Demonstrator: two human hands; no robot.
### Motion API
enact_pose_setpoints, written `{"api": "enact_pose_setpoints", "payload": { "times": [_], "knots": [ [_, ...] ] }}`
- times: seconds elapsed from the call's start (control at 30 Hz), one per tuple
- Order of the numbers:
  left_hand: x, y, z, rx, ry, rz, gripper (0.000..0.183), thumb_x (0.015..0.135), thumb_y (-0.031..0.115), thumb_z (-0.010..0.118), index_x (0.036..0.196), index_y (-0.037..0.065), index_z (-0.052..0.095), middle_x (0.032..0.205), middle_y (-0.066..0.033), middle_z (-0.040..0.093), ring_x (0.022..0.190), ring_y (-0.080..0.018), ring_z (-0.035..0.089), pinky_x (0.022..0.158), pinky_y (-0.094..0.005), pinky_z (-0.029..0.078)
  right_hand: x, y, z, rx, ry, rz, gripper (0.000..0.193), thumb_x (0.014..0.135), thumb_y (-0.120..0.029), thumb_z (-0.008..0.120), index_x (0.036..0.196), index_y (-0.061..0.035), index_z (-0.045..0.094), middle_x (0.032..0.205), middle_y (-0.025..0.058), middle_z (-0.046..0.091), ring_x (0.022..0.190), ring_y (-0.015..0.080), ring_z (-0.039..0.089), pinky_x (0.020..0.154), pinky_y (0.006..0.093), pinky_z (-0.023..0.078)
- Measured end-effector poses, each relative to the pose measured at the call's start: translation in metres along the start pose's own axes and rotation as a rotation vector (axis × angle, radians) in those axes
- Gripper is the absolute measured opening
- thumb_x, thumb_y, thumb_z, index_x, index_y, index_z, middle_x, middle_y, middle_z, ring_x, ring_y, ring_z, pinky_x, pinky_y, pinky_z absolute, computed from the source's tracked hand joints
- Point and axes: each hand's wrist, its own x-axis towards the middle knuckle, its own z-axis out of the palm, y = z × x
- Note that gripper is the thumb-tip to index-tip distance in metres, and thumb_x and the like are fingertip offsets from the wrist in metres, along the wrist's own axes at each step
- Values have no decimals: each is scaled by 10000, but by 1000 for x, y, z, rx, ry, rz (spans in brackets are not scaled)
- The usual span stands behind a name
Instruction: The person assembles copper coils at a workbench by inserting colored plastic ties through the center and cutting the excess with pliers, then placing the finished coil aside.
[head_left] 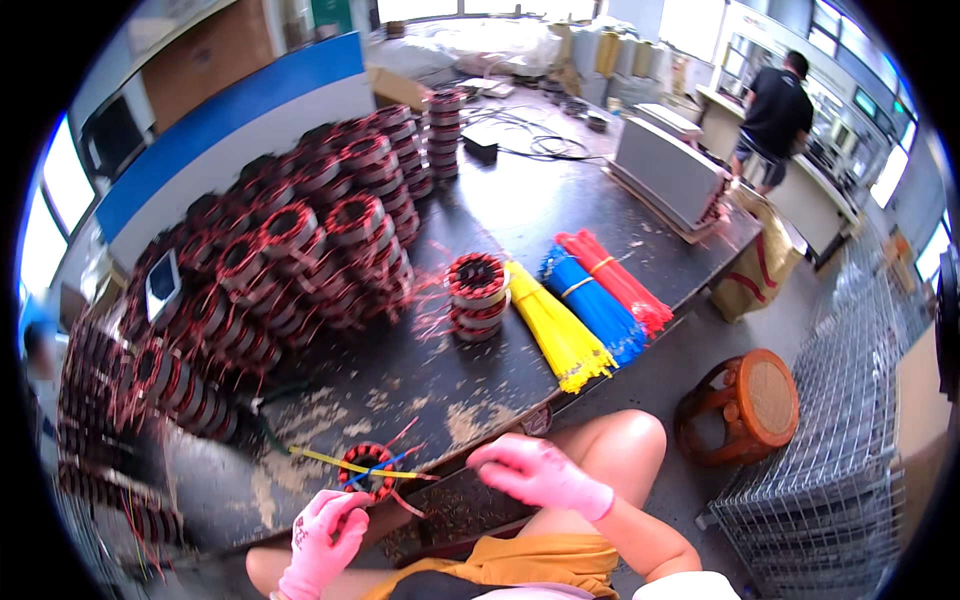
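Note:
A small motor stator with red and black windings lies at the table's near edge. Across it run a yellow sleeve and a blue sleeve, and reddish wire ends stick out. Just below the stator is my left hand in a pink glove, thumb and fingers drawn together; whatever they hold is too small to tell. My right hand, also gloved in pink, hovers above my lap to the right of the stator. Its fingers stretch leftward and nothing shows in them.
Beyond stand a short stator stack and yellow, blue and red sleeve bundles. Many stators pile up at left, with a phone on them. Right are a wooden stool, wire cage and a person.

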Motion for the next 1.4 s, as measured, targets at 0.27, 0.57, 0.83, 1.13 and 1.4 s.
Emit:
{"api": "enact_pose_setpoints", "payload": {
  "times": [0.27,0.57,0.83,1.13,1.4],
  "knots": [
    [29,-26,15,137,261,145,381,861,-103,668,1221,7,614,1166,-173,638,1061,-343,633,914,-400,535,-20,58,-122,-252,934,376,73,934,-90,729,943,-18,719,789,98,697,705,185,659,662,328,535],
    [26,-29,-10,224,4,177,684,717,207,904,1311,58,600,1374,-162,586,1270,-390,563,1096,-503,444,-21,96,-171,-699,1015,235,280,985,-215,701,1185,-20,681,1079,114,677,951,224,688,866,349,552],
    [55,-35,10,368,-210,187,985,613,396,933,1436,54,515,1511,-218,473,1386,-457,449,1170,-549,364,33,-6,-24,-355,413,-60,216,854,-146,804,1054,-102,736,940,87,734,840,265,701,764,382,561],
    [57,-44,20,413,-171,192,928,699,398,886,1458,43,488,1460,-196,510,1367,-403,478,1178,-525,371,94,7,91,-295,-12,-98,262,942,-331,694,970,-71,712,959,125,701,946,325,683,833,431,542],
    [58,-43,18,360,-141,220,885,677,353,898,1420,41,533,1439,-172,545,1351,-393,505,1167,-510,389,90,14,70,25,15,134,256,1006,-223,646,1144,-16,706,1060,161,728,996,286,715,866,367,553]
  ]
}}
